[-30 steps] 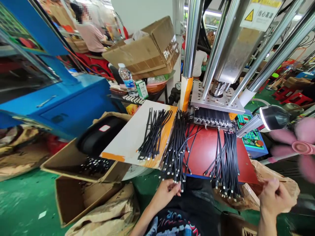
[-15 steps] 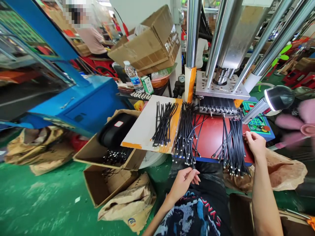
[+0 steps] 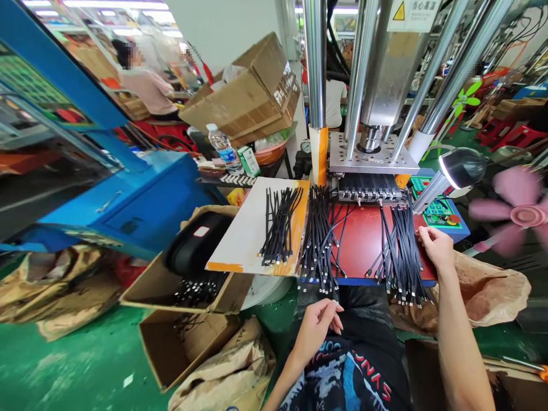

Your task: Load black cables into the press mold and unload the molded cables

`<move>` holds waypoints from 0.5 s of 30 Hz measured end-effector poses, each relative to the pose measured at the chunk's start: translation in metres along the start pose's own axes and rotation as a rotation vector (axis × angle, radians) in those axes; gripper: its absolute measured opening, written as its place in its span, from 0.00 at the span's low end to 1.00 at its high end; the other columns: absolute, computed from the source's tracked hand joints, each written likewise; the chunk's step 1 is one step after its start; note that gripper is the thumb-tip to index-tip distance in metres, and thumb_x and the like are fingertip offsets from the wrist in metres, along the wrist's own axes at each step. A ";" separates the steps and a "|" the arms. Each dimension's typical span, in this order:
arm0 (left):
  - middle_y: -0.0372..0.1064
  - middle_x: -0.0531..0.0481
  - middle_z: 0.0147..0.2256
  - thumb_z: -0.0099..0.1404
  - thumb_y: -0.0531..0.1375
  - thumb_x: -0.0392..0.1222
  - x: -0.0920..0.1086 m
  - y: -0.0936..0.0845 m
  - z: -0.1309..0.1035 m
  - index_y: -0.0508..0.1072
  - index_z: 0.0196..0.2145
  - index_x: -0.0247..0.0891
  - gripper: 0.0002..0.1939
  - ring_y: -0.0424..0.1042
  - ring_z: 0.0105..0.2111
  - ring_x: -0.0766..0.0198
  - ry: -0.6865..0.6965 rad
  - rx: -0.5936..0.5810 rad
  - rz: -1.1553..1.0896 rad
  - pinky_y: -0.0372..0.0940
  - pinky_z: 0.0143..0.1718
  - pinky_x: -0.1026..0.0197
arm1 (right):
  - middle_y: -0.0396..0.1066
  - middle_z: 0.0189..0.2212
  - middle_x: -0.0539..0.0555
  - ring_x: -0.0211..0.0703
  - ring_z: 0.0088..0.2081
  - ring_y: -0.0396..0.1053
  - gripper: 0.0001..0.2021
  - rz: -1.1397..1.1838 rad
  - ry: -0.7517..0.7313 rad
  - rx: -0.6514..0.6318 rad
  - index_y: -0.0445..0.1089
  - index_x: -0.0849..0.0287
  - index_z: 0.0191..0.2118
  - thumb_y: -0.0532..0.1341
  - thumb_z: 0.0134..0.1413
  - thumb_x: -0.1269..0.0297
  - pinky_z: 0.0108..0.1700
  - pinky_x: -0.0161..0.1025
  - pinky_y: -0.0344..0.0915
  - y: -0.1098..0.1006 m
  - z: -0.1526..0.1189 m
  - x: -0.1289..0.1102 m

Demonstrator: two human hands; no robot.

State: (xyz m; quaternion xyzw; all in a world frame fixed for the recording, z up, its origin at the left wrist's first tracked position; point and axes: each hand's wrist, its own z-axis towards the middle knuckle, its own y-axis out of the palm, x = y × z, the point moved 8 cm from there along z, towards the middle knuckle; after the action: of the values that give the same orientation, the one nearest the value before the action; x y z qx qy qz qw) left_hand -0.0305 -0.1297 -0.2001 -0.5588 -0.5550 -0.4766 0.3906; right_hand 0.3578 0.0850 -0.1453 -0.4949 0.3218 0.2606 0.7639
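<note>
My left hand [image 3: 320, 326] is over my lap, just below the hanging ends of the middle bundle of black cables [image 3: 319, 245]. Its fingers are curled with the thumb against them; what they pinch, if anything, is hidden. At the right edge of the red work plate [image 3: 359, 242], my right hand [image 3: 437, 249] is closed, thumb and forefinger together beside the right bundle of black cables [image 3: 406, 257]. I cannot make out anything in it. More black cables [image 3: 280, 225] lie on a white board [image 3: 237, 240] at the left. Behind the plate, a row of cables sits in a metal clamping fixture [image 3: 368, 194].
A steel press [image 3: 377, 157] with tall columns stands over the fixture. To its right are a lamp [image 3: 462, 168], a control panel [image 3: 443, 211] and a pink fan [image 3: 524, 214]. Cardboard boxes [image 3: 171, 354] stand on the floor at left. Other people sit farther back.
The camera view has tilted up and shifted slightly. My left hand sits a little farther from the cable ends. My right hand keeps about the same place at the plate's edge.
</note>
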 end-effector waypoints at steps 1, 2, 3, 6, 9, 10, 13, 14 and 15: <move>0.77 0.47 0.23 0.71 0.58 0.68 0.000 -0.001 0.001 0.79 0.36 0.34 0.31 0.75 0.21 0.64 -0.003 0.001 0.002 0.69 0.28 0.64 | 0.77 0.26 0.55 0.46 0.27 0.71 0.27 0.001 0.000 -0.002 0.80 0.60 0.36 0.59 0.63 0.38 0.36 0.42 0.65 0.001 0.000 0.001; 0.77 0.47 0.24 0.70 0.59 0.69 0.000 -0.001 0.002 0.79 0.37 0.34 0.31 0.75 0.21 0.64 -0.008 0.001 0.004 0.69 0.28 0.63 | 0.78 0.26 0.56 0.46 0.27 0.71 0.28 0.003 0.000 -0.004 0.81 0.60 0.36 0.59 0.63 0.38 0.36 0.42 0.65 0.002 0.000 0.002; 0.77 0.47 0.24 0.69 0.60 0.69 -0.001 -0.002 0.003 0.79 0.37 0.33 0.31 0.75 0.22 0.63 -0.017 0.000 0.004 0.69 0.28 0.63 | 0.78 0.26 0.56 0.47 0.28 0.72 0.28 0.005 0.000 -0.004 0.80 0.60 0.36 0.59 0.63 0.37 0.36 0.42 0.65 0.003 0.000 0.003; 0.77 0.46 0.24 0.65 0.62 0.72 -0.004 -0.002 0.007 0.79 0.36 0.33 0.33 0.75 0.22 0.63 -0.045 -0.003 -0.010 0.69 0.28 0.63 | 0.79 0.27 0.57 0.47 0.29 0.72 0.28 0.017 0.001 0.004 0.80 0.59 0.35 0.59 0.63 0.37 0.37 0.42 0.65 0.006 -0.001 0.003; 0.77 0.46 0.23 0.63 0.63 0.75 -0.007 -0.004 0.011 0.79 0.34 0.34 0.35 0.75 0.21 0.62 -0.051 0.000 -0.034 0.68 0.26 0.63 | 0.80 0.28 0.57 0.48 0.30 0.73 0.27 0.033 -0.004 0.005 0.80 0.58 0.34 0.58 0.63 0.37 0.37 0.42 0.65 0.009 -0.002 -0.002; 0.77 0.46 0.23 0.61 0.63 0.76 -0.008 -0.006 0.013 0.79 0.34 0.35 0.36 0.75 0.21 0.61 -0.051 0.002 -0.033 0.68 0.26 0.62 | 0.79 0.28 0.56 0.48 0.30 0.73 0.27 0.037 -0.005 0.007 0.80 0.58 0.34 0.58 0.64 0.38 0.38 0.42 0.64 0.010 -0.002 -0.003; 0.76 0.45 0.22 0.56 0.62 0.81 -0.009 -0.013 0.016 0.79 0.33 0.37 0.39 0.75 0.20 0.58 -0.067 0.006 -0.003 0.71 0.27 0.58 | 0.79 0.26 0.55 0.48 0.29 0.73 0.25 0.049 -0.005 0.020 0.79 0.57 0.31 0.57 0.64 0.40 0.38 0.42 0.64 0.011 -0.002 -0.009; 0.76 0.45 0.22 0.54 0.62 0.83 -0.009 -0.016 0.016 0.80 0.32 0.38 0.40 0.76 0.20 0.57 -0.079 0.005 0.020 0.73 0.27 0.56 | 0.79 0.26 0.55 0.48 0.29 0.72 0.25 0.054 -0.005 0.024 0.78 0.56 0.31 0.57 0.64 0.40 0.38 0.42 0.63 0.012 -0.002 -0.010; 0.76 0.45 0.22 0.54 0.61 0.83 -0.009 -0.018 0.016 0.80 0.32 0.40 0.39 0.76 0.21 0.56 -0.092 0.000 0.059 0.74 0.28 0.55 | 0.78 0.26 0.55 0.48 0.29 0.72 0.25 0.060 -0.008 0.027 0.78 0.56 0.30 0.57 0.64 0.41 0.37 0.42 0.63 0.012 -0.002 -0.012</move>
State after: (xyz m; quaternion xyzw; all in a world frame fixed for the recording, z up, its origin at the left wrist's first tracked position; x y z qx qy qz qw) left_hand -0.0466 -0.1154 -0.2146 -0.5961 -0.5559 -0.4386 0.3785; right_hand 0.3406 0.0868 -0.1443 -0.4736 0.3370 0.2808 0.7637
